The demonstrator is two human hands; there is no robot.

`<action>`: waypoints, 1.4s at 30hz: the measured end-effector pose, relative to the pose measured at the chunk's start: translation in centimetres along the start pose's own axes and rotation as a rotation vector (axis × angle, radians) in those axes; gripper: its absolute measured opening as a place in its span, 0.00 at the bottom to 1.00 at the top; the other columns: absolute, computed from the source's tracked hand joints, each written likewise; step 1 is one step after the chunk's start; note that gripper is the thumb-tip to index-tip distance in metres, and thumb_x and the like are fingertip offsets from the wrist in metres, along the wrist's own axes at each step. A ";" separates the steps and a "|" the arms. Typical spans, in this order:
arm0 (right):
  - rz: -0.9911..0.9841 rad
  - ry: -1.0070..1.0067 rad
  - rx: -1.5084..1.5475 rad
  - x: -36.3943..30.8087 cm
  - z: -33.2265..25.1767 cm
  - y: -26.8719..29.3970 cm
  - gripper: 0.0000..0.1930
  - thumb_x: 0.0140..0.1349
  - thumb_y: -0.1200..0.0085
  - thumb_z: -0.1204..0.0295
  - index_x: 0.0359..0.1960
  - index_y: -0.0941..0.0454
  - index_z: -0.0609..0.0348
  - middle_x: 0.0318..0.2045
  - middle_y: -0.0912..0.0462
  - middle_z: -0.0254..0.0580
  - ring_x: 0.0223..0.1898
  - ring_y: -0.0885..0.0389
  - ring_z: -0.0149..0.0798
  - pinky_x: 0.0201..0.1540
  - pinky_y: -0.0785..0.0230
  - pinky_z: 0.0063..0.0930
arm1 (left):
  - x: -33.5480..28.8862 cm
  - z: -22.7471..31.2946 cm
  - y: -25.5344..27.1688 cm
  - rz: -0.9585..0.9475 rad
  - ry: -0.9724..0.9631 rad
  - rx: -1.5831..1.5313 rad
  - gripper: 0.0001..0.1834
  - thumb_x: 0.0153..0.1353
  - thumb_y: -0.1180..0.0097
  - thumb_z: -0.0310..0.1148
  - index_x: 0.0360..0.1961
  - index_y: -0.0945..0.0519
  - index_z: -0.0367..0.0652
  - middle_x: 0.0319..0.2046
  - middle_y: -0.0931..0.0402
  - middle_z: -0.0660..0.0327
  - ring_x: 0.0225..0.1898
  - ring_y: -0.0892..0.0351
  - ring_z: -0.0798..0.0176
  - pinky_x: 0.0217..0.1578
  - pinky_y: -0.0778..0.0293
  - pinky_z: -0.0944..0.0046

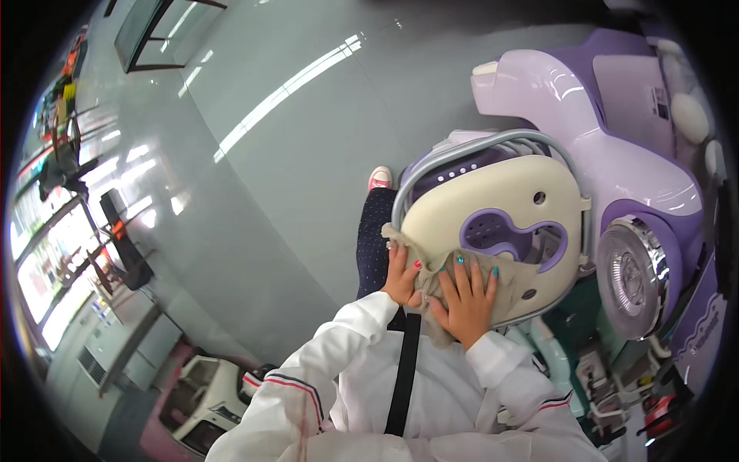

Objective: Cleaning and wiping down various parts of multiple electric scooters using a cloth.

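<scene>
Bent sleeves (308,354), left hand (399,279) and splayed right hand (468,308) on cloth (512,283).

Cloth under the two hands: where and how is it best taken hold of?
Probably by pinching the ruffled folds at the left end of the cloth, from the wearer's left, where the left hand touches it. Bunched fabric there offers something to close on; farther right it spreads flatter over the cream panel, beneath the right hand.

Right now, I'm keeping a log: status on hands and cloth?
Left hand on the cloth's left end. Right hand spread on it. Cloth rumpled over cream panel's near edge. Nothing seen blocking either hand.
</scene>
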State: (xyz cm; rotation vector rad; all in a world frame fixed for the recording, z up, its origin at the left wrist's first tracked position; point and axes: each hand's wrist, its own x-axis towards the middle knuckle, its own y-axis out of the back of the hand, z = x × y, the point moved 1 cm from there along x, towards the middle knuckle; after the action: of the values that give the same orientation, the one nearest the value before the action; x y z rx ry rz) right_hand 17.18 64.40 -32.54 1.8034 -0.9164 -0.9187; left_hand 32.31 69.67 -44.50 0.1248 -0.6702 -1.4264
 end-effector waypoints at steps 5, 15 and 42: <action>0.032 -0.176 -0.051 3.4 -2.6 0.3 0.23 0.58 0.53 0.50 0.53 0.27 0.42 0.61 0.35 0.36 0.62 0.39 0.46 0.63 0.58 0.60 | 10.3 -1.7 2.1 -0.157 -0.028 0.044 0.32 0.53 0.58 0.47 0.57 0.32 0.42 0.62 0.43 0.42 0.63 0.49 0.32 0.61 0.54 0.35; 0.254 -0.538 0.004 3.1 -4.6 -1.8 0.25 0.60 0.53 0.50 0.54 0.30 0.50 0.61 0.36 0.43 0.63 0.41 0.51 0.63 0.56 0.61 | 23.0 -0.2 3.6 -0.771 -0.317 0.108 0.33 0.50 0.55 0.44 0.58 0.31 0.42 0.61 0.37 0.51 0.60 0.38 0.45 0.62 0.52 0.43; 0.228 -0.770 0.247 -2.1 -5.7 -2.5 0.29 0.60 0.56 0.55 0.62 0.37 0.54 0.64 0.40 0.38 0.67 0.46 0.39 0.66 0.59 0.52 | 14.9 4.5 3.3 -0.835 -0.366 0.422 0.35 0.56 0.54 0.41 0.63 0.40 0.36 0.64 0.45 0.48 0.66 0.49 0.44 0.64 0.62 0.41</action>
State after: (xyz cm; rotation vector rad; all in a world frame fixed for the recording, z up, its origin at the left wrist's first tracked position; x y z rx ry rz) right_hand 21.74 69.16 -32.47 1.4869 -1.7375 -1.4284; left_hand 32.84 57.70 -34.07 0.5314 -1.3160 -2.1081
